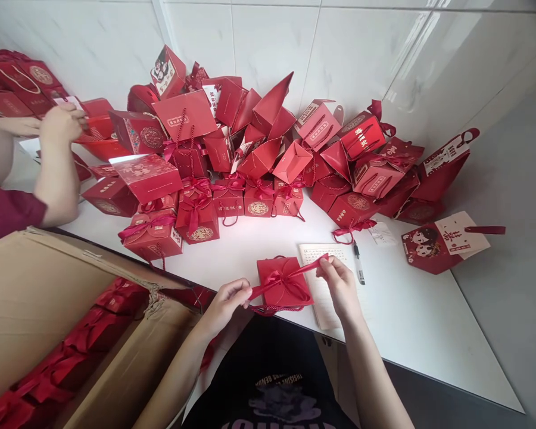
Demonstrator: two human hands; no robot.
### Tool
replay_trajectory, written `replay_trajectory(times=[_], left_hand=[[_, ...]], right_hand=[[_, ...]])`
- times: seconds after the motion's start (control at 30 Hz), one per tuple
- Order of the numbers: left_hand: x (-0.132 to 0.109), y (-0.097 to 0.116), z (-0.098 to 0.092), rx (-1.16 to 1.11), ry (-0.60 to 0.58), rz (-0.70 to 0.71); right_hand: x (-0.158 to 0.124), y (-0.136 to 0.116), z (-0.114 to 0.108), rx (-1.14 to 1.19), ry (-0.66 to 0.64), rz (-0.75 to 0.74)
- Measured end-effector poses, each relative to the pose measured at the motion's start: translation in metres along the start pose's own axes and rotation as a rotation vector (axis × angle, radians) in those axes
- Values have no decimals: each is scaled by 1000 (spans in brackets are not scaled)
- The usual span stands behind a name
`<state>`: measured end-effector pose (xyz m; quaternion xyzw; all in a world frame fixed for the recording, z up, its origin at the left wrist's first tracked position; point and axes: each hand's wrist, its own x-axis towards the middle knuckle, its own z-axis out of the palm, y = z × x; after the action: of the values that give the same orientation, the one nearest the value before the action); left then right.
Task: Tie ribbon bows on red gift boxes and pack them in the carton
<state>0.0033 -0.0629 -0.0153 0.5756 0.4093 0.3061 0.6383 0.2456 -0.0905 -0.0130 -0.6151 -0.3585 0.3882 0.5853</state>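
Note:
A small red gift box (280, 275) with a red ribbon bow sits at the near edge of the white table (411, 310). My left hand (227, 301) pinches the left end of its red ribbon (268, 288). My right hand (338, 281) pinches the right end and pulls it taut over the box. Both hands are closed on the ribbon ends. A red cord handle lies under the box's front.
A big heap of red gift boxes (259, 149) fills the back of the table against the tiled wall. A paper sheet (325, 298) and a pen (358, 262) lie by my right hand. An open cardboard carton (71, 333) holds finished boxes at lower left. Another person's hand (60, 122) works at far left.

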Motion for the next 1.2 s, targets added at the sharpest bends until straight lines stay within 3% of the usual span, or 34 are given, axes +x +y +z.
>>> replay_trajectory(times=[0.13, 0.23, 0.4, 0.53, 0.6, 0.67, 0.8, 0.87, 1.07, 1.2], left_hand=[[-4, -3, -9, -155, 109, -27], [-5, 3, -16, -328, 272, 25], [-6, 20, -29, -466, 445, 154], [-7, 42, -39, -641, 674, 287], [-6, 55, -40, -673, 712, 321], [-1, 69, -34, -660, 619, 358], [19, 101, -5, -563, 237, 450], [31, 118, 12, -524, 119, 484], [46, 149, 40, -400, -174, 516], [44, 150, 43, -377, -201, 517]], right_hand=[[6, 7, -26, 125, 242, -48], [11, 2, -44, 196, 398, -99], [16, -17, -57, 251, 502, -141], [21, -29, -66, 340, 631, -207], [23, -36, -66, 360, 614, -224], [23, -48, -57, 369, 504, -255], [15, -83, -19, 303, 102, -356], [10, -102, 2, 199, -29, -415], [9, -141, 39, 179, -145, -608], [11, -148, 44, 201, -179, -630]])
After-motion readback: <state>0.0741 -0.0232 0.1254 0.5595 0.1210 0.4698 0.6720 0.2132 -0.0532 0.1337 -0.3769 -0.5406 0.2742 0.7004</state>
